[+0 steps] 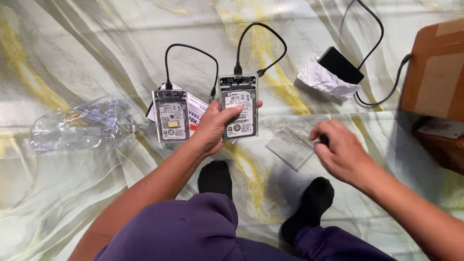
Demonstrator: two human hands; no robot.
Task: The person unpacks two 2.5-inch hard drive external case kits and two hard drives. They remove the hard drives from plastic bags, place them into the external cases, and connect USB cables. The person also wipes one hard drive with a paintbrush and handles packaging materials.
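- The right hand [340,152] curls loosely around a small dark object, over a clear flat plastic cover [290,146] lying on the marbled floor [72,193].
- The left hand [212,128] grips a clear-cased silver hard drive [239,108], its black cable [261,46] looping beyond.
- A second clear-cased drive [170,116] lies just left.
- Farther off sits a black box [340,65] on crumpled white paper [321,79].

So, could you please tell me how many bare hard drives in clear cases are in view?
2: one drive lies on the floor, and the other drive is held in the left hand.
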